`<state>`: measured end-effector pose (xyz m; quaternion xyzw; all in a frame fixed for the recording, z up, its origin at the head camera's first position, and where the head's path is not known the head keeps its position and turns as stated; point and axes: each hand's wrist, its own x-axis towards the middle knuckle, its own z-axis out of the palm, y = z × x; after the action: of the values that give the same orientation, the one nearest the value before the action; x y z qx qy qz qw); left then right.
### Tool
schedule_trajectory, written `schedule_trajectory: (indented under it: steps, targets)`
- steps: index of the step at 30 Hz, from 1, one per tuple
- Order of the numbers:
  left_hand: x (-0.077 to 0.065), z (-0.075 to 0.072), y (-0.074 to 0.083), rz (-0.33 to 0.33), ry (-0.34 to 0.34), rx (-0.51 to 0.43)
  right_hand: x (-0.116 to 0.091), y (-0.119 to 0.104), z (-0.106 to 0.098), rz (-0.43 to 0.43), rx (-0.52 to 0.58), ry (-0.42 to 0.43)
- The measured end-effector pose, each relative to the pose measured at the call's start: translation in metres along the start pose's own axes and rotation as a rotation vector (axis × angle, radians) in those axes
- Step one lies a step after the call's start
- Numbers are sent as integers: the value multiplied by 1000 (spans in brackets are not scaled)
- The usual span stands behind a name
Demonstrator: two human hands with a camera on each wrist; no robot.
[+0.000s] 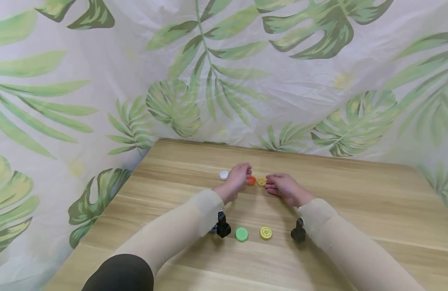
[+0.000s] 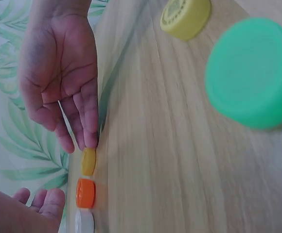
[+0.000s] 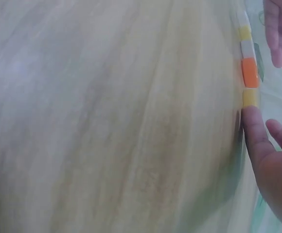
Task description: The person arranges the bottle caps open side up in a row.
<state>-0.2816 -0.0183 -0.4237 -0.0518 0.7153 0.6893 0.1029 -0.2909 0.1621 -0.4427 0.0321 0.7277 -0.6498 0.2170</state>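
Observation:
A row of plastic bottle caps lies along the far part of the table. My right hand (image 1: 286, 189) is at the row's right end, its fairly straight fingertips right at the amber cap (image 2: 88, 161). Beside that sits an orange cap (image 1: 251, 180), with my left hand (image 1: 238, 178) just left of it, fingers loosely bent and holding nothing. A white cap (image 1: 224, 175) shows left of the left hand. The right wrist view shows another small yellow piece (image 3: 245, 33) farther along the row, hidden behind the left hand in the head view.
Nearer on the wooden table (image 1: 355, 194) lie a green cap (image 1: 241, 234) and a yellow cap (image 1: 265, 233). A blue cap (image 1: 214, 229) is mostly covered by the left wrist's black camera (image 1: 222, 226). A leaf-patterned curtain (image 1: 224, 81) hangs behind the table.

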Motion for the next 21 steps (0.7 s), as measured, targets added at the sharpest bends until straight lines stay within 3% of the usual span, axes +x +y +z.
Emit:
schedule_trajectory:
  steps: [10, 15, 21]
  targets:
    - [-4, -19, 0, -13, 27, -68, -4, 4, -6, -33, 50, -30]
    - [-17, -44, 9, 32, -10, -83, -10, 3, -3, -64, 20, -52]
    - [-32, -80, 10, 21, -40, -18, -14, -6, 11, -94, -72, -176]
